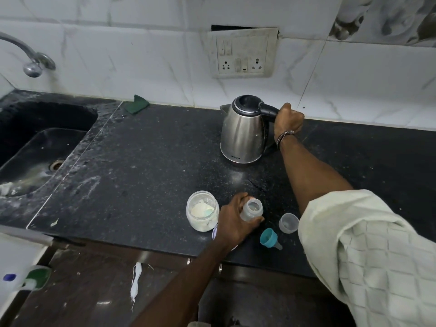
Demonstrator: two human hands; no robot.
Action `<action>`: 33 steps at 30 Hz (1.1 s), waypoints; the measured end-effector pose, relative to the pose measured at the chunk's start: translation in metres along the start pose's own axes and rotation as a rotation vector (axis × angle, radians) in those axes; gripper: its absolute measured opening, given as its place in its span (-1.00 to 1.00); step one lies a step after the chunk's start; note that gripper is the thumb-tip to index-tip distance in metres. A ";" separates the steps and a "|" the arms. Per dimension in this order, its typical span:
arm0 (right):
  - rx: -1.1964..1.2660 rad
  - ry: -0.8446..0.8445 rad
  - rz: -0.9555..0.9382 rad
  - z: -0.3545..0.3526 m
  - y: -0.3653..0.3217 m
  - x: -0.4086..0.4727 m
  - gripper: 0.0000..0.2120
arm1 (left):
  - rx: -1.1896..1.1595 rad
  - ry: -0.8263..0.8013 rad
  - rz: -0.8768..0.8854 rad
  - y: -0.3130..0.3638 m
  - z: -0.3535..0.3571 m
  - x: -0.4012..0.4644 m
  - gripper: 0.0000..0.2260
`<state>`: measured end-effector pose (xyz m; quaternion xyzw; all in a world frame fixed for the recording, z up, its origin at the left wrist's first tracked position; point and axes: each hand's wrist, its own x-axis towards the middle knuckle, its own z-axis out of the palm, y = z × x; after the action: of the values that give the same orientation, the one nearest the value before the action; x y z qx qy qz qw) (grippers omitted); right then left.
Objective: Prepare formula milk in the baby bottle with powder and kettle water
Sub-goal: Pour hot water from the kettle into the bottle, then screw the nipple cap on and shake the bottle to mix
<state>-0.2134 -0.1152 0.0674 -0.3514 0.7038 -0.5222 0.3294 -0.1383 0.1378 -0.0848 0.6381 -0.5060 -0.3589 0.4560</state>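
Black speckled countertop [146, 161], dusty, sink [35, 147] left, white tiled wall [141, 67]. Right hand [289, 120] grips kettle [243, 131] handle; left hand [232, 221] holds open baby bottle [252, 210] upright beside powder jar [201, 211].

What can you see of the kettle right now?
The kettle has a brushed steel body, black lid and black handle, with its spout pointing left. It stands upright on the dark counter near the tiled wall, below the socket panel, lid closed. The right hand has its grip around the handle. No cord is visible.
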 end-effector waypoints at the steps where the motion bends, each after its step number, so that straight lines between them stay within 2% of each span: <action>1: -0.007 -0.017 -0.008 0.000 0.000 0.002 -0.64 | 0.001 -0.002 0.001 0.001 -0.001 0.000 -0.33; 8: -0.109 -0.161 -0.069 -0.009 0.001 0.007 -0.68 | -0.019 -0.013 0.007 0.003 -0.002 -0.001 -0.36; 11: -0.002 -0.052 -0.134 -0.023 0.003 0.000 -0.72 | -0.034 -0.008 0.004 0.002 -0.001 -0.001 -0.34; 14: 0.168 0.079 -0.182 -0.055 0.008 -0.010 -0.86 | -0.040 -0.008 -0.002 0.002 -0.001 0.000 -0.34; 16: 0.207 -0.033 -0.195 -0.085 0.017 -0.022 -0.85 | -0.050 -0.009 -0.016 0.000 0.001 0.000 -0.33; 18: 0.181 -0.239 -0.189 -0.116 0.029 -0.041 -0.88 | -0.062 -0.007 -0.032 -0.001 0.001 0.001 -0.32; 23: -0.108 -0.556 -0.227 -0.181 0.068 -0.106 -0.88 | -0.052 0.006 -0.014 -0.002 0.001 0.001 -0.34; 26: -0.352 -0.692 -0.213 -0.202 0.096 -0.130 -0.95 | -0.042 -0.009 0.003 -0.002 0.000 0.001 -0.34; 29: -0.613 -0.721 -0.205 -0.213 0.119 -0.145 -0.80 | -0.051 -0.015 -0.002 0.000 -0.001 0.001 -0.28; 33: -0.903 -0.688 -0.354 -0.215 0.142 -0.161 -0.47 | -0.048 -0.022 -0.028 0.005 -0.002 0.000 -0.22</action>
<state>-0.3268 0.1572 -0.0035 -0.7177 0.6399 -0.0742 0.2646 -0.1378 0.1380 -0.0789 0.6302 -0.4931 -0.3841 0.4605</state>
